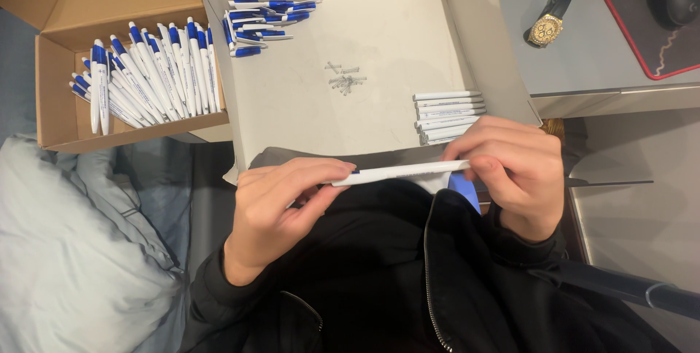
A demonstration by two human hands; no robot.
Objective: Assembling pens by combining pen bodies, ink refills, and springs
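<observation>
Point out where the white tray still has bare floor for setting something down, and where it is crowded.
The white tray is bare across its left and lower middle, between the blue caps at the top left, the small springs at centre and the white barrels at the right. The cardboard box is crowded with assembled pens. Both hands hold a pen barrel at the near rim.

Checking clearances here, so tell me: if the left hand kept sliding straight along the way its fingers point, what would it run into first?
The left hand points rightward along the white plastic pen barrel it grips, so it would most likely meet the right hand pinching the barrel's other end. Depth is hard to judge from above.
</observation>
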